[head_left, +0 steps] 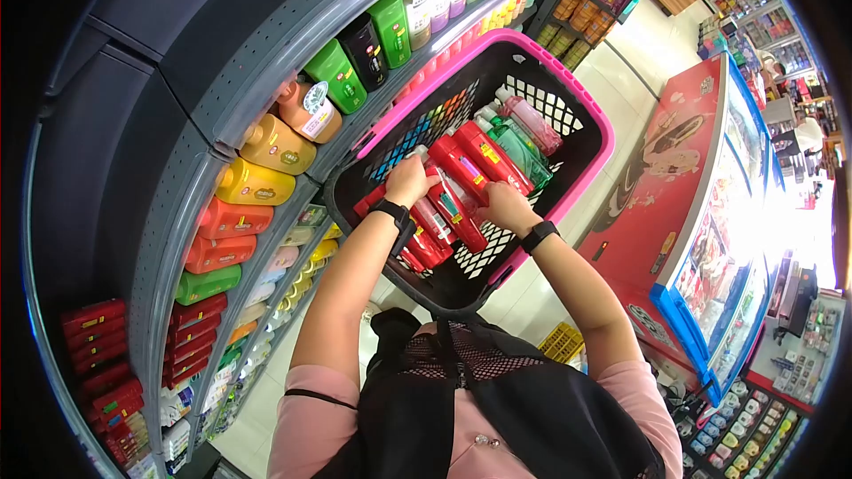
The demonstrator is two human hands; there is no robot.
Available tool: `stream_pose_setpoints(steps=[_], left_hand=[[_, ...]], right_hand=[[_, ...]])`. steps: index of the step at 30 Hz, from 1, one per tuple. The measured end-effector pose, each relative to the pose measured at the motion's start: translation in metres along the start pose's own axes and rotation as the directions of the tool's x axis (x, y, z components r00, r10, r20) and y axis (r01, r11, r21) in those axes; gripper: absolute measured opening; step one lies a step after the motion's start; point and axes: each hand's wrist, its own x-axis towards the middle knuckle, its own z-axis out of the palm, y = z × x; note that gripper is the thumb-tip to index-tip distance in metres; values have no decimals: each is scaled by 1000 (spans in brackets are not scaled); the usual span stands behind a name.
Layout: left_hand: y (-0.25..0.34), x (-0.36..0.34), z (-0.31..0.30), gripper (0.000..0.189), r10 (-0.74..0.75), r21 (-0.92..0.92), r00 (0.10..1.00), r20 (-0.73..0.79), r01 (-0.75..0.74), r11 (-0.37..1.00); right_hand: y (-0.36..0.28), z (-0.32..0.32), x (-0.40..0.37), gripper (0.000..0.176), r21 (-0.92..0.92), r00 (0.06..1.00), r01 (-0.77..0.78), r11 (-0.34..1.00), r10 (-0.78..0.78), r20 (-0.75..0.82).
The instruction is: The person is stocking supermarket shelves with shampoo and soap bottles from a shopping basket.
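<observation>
A black shopping basket with a pink rim (606,137) is in front of me, holding several bottles. My left hand (412,183) is inside it, its fingers curled at the upper end of a slanting red bottle (458,213). My right hand (511,209) is closed at the lower part of the same group, its fingertips partly hidden among the red bottles. Another red bottle (493,158) lies just above my right hand. Green bottles (524,156) and a pink bottle (535,124) lie toward the basket's far end.
On the left, a grey shelf (213,137) carries rows of shampoo-like bottles, including a yellow bottle (256,183) and a green bottle (337,75), close to the basket's side. A red freezer (652,155) with blue edging stands at right. Pale tiled floor (626,80) runs between them.
</observation>
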Motion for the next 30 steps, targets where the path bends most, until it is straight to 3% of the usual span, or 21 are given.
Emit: stream_pose_setpoints(steps=[2,7,9,12,14,15,17,20,23,27,30], left_hand=[[-4,-1,-10,46,-19,-84,999,43,23,996],[-20,-8,-36,40,45,-33,999,21,-44,998],[-22,-21,-52,35,37,-213,998,44,-27,977],[-22,-52,-81,31,64,-284,998,13,-57,957],[-31,-70,-88,30,134,-322,990,-45,-141,936],[-35,-80,-91,27,114,-402,993,-11,-109,909],[-45,-100,-90,23,111,-501,994,-15,-103,859],[-58,-126,-85,22,75,-573,997,-14,-69,817],[-73,-148,-79,24,64,-597,998,-21,-63,799],[-89,-172,-80,27,-10,-576,1000,-11,1,817],[-97,-180,-76,27,-22,-586,999,-23,5,811]], right_hand=[[3,4,3,32,3,1000,13,1000,-13,-2],[-13,22,8,32,0,999,40,999,-40,-22],[-29,26,3,33,6,995,79,997,-79,-53],[-54,38,4,33,-61,982,127,990,-117,147],[-68,47,3,39,6,970,203,979,-202,137],[-76,50,5,41,12,960,246,969,-245,135],[-96,66,22,54,56,975,216,975,-218,47],[-129,78,50,56,50,967,244,968,-239,-92],[-150,85,76,57,-104,991,137,985,-137,0],[-156,84,85,54,-235,981,193,953,-195,15],[-152,82,87,71,-256,991,131,958,-124,45]])
